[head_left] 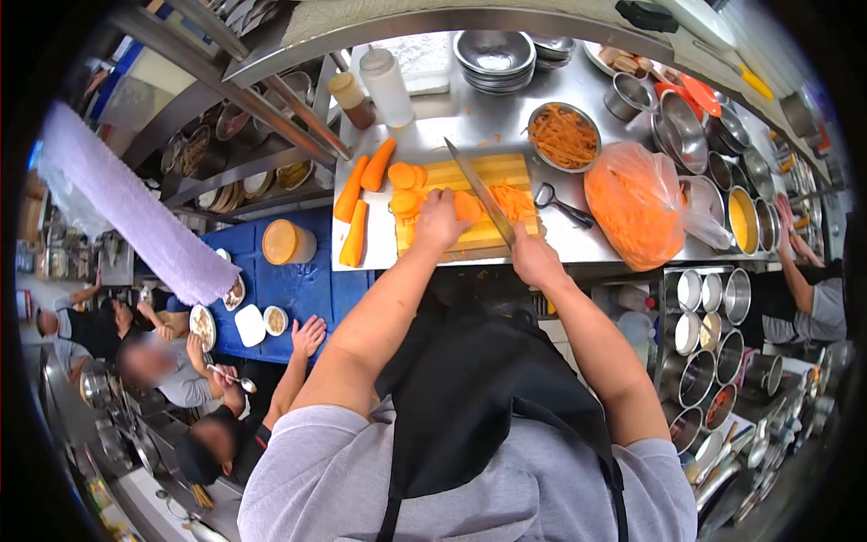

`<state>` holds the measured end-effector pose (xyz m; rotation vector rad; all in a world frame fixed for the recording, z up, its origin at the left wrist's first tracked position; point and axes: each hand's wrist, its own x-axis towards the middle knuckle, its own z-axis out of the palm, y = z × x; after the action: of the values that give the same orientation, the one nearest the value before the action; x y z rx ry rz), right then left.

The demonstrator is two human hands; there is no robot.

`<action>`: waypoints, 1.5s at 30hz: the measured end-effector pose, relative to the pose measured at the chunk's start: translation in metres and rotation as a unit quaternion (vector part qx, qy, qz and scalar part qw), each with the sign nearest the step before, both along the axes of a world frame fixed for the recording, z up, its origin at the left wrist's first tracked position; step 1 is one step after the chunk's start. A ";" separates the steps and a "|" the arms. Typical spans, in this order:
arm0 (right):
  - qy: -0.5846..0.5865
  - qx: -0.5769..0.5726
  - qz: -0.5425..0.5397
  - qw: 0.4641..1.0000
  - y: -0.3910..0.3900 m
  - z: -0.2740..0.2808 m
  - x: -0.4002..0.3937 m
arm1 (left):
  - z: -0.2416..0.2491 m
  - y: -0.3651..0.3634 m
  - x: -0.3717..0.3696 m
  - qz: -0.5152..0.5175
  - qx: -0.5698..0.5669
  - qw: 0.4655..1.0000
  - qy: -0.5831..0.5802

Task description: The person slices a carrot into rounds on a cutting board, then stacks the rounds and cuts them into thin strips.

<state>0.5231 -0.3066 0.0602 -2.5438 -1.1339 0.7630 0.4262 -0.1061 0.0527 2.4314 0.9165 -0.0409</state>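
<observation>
A wooden cutting board (508, 167) lies on the steel counter before me. My right hand (536, 259) is closed around the handle of a long chef's knife (476, 183), its blade pointing up and left across the board. My left hand (438, 221) presses its bent fingers on sliced carrot (467, 207), left of the blade. Thin carrot strips (515, 202) lie right of the knife. Carrot rounds (404, 176) sit at the board's left side. Peeled whole carrots (353, 233) rest left of the board. A peeler (562, 204) with a black handle lies to its right.
Right of the board are a bowl of carrot peelings (564, 137) and a plastic bag of shredded carrot (634, 208). Squeeze bottles (386, 86) and stacked metal bowls (494, 59) stand behind. A shelf edge (433, 24) crosses overhead. Other people are at the left and right.
</observation>
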 end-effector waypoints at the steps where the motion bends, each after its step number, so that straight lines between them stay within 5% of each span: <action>1: -0.002 -0.010 0.018 1.000 -0.001 -0.001 0.003 | -0.005 0.002 -0.004 0.006 0.005 1.000 0.003; 9: -0.038 -0.031 0.044 0.998 0.017 0.015 -0.016 | -0.050 0.008 -0.007 -0.087 -0.005 0.986 -0.142; 17: -0.080 -0.130 0.042 0.987 0.048 0.047 -0.009 | -0.030 0.024 -0.013 -0.130 0.030 0.972 -0.195; 22: -0.078 -0.159 0.048 0.983 0.068 0.062 -0.015 | -0.054 0.037 -0.002 -0.250 0.017 0.934 -0.253; 27: -0.107 -0.139 0.033 0.984 0.054 0.007 -0.030 | -0.055 0.043 0.001 -0.262 -0.003 0.927 -0.268; 31: -0.064 -0.168 0.032 0.983 0.073 0.053 -0.017 | -0.051 0.045 0.003 -0.268 -0.013 0.932 -0.242; 37: -0.103 -0.123 0.044 0.986 0.061 0.017 -0.019 | -0.054 0.044 0.002 -0.266 -0.003 0.930 -0.256; 40: -0.042 -0.154 0.037 0.986 0.072 0.059 -0.017 | -0.050 0.047 0.003 -0.284 0.022 0.934 -0.215; 45: -0.078 -0.125 0.028 0.989 0.062 0.017 -0.024 | -0.055 0.047 0.002 -0.271 0.024 0.923 -0.273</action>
<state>0.4987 -0.2446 0.0771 -2.8327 -1.2319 0.7755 0.4284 -0.0589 -0.0021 2.4619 -0.0087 0.4422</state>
